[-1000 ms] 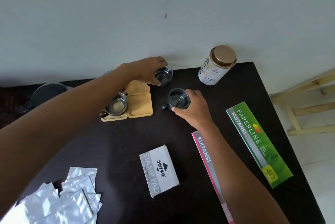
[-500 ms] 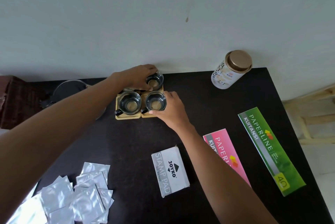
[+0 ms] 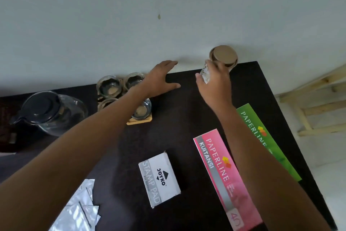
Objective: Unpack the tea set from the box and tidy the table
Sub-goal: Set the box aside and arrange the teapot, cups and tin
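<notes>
Several small glass cups (image 3: 109,86) stand on wooden coasters (image 3: 139,121) at the back of the dark table (image 3: 119,156); my left forearm crosses over them and hides part of the group. A glass teapot (image 3: 50,113) with a black lid sits at the far left. My left hand (image 3: 161,79) hovers flat and open just right of the cups, holding nothing. My right hand (image 3: 215,81) wraps around the white canister (image 3: 223,56) with the brown lid at the back right.
A grey stamp pad box (image 3: 159,178) lies in the middle front. A pink receipt book (image 3: 224,174) and a green one (image 3: 265,137) lie on the right. Silver foil sachets (image 3: 78,212) pile at the front left. A wooden frame (image 3: 309,103) stands beyond the table's right edge.
Both hands let go of the cups, which now rest on the coasters. My right hand moved right to the canister and closed around it. My left hand moved right and opened.
</notes>
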